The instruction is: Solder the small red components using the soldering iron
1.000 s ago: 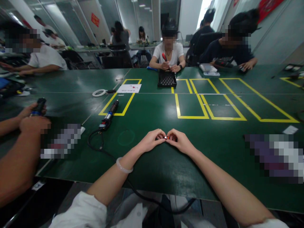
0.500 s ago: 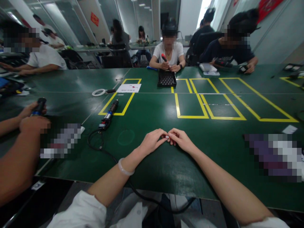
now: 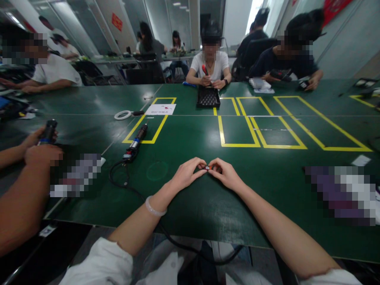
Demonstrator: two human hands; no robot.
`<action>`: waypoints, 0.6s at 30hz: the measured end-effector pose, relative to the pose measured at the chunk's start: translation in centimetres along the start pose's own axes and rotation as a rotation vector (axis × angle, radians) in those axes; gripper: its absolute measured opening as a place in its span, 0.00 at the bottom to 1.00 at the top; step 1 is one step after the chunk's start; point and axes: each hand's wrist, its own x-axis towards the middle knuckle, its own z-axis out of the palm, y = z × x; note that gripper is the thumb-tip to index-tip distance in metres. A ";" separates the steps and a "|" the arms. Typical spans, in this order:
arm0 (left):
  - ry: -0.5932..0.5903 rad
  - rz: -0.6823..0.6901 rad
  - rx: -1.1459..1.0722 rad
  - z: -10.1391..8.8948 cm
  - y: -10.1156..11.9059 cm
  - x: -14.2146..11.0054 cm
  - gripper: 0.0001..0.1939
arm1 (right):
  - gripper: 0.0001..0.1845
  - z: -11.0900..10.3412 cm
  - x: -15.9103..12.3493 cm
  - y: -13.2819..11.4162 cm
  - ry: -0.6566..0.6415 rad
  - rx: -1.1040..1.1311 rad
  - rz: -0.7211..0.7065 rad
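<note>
Over the green table [image 3: 192, 209], my left hand [image 3: 190, 172] and my right hand [image 3: 225, 173] meet at the fingertips. Between them they pinch a small part with white, orange and dark areas [image 3: 207, 168], too small to name. Both hands are closed on it, thumbs toward me, and the other fingers partly hide it. To the left of my left hand lies a black and silver cylindrical power tool [image 3: 136, 141], its black cable [image 3: 139, 192] curving toward the table's front edge.
Yellow tape outlines [image 3: 240, 145] mark the table. A black tray [image 3: 208, 97] stands before a person opposite, who holds a red-tipped tool [image 3: 204, 70]. A white ring on a handle [image 3: 123, 115] and a paper sheet [image 3: 162, 109] lie back left. Another person's hands [image 3: 44, 148] are at left.
The small part has turned in my fingertips, so more of its orange and dark sides shows. My right fingers have shifted from curled under it to its right end.
</note>
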 end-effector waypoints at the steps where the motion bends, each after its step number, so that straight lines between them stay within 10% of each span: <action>1: 0.024 -0.013 0.025 -0.6 -0.3 0.1 0.16 | 0.08 -0.1 0.0 0.1 -0.001 0.000 0.003; 6: 0.176 -0.195 0.349 -5.9 -4.7 -0.9 0.18 | 0.09 -0.2 0.0 0.2 0.002 -0.007 0.001; 11: 0.334 -0.680 0.738 -11.8 -10.5 -5.2 0.32 | 0.08 -0.1 0.0 0.2 0.002 -0.003 0.023; 18: 0.191 -1.079 0.644 -15.0 -13.1 -9.6 0.29 | 0.09 -0.1 0.1 0.0 0.003 0.005 0.052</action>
